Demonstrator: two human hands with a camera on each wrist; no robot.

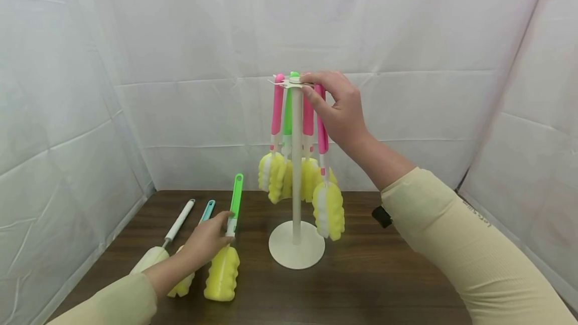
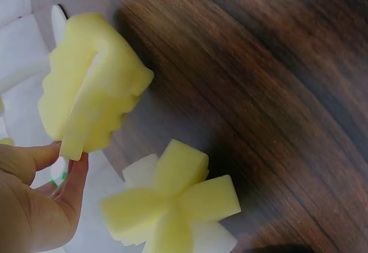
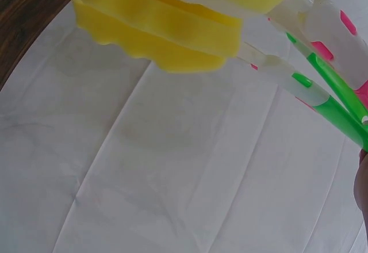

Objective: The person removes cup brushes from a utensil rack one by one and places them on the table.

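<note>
A white stand [image 1: 296,174] rises from a round base [image 1: 280,257] on the dark wooden table. Several sponge brushes hang from its top disc [image 1: 285,83]: two pink-handled ones [image 1: 277,109], a green one [image 1: 287,117], and a lower-hanging pink brush [image 1: 322,137] with a yellow-and-white sponge [image 1: 328,210]. My right hand [image 1: 339,109] pinches the top of that pink brush at the disc. My left hand [image 1: 206,240] grips the neck of a green-handled brush [image 1: 236,197] lying on the table, just above its yellow sponge [image 1: 222,272] [image 2: 92,86]. The left-hand fingers [image 2: 69,190] touch the sponge's base.
A white-handled brush [image 1: 179,221] and a teal-handled brush [image 1: 208,210] lie left of my left hand; a second sponge end [image 2: 172,207] shows close by. White cloth walls [image 1: 406,39] enclose the table [image 1: 370,280]. Hanging sponges [image 3: 161,29] fill the right wrist view.
</note>
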